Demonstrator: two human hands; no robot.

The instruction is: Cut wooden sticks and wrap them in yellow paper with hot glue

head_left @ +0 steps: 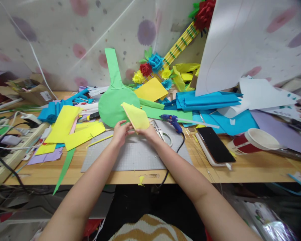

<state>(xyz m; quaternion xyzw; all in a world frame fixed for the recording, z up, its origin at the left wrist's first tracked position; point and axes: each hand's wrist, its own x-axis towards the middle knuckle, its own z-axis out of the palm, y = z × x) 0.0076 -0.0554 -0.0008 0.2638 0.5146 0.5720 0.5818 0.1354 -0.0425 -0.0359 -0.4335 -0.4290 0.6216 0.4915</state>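
Note:
A folded or stacked piece of yellow paper [136,115] is held up over the grey cutting mat [137,160], tilted towards me. Along its lower edge, my right hand [145,132] is closed with the fingers on the paper. At the lower left edge, my left hand [121,133] has its bent fingers against the same paper. Behind it stands a green paper shape [110,107] with a round body and a long neck, partly covered by the yellow paper. Scissors [163,134] lie on the mat just right of my right hand.
A blue glue gun [174,122] with its cord lies right of the scissors. Further right are a phone [215,144] and a paper cup [256,140]. Yellow sheets [62,125] and a power strip [17,154] are on the left. A flower-decorated paper guitar [180,47] leans behind.

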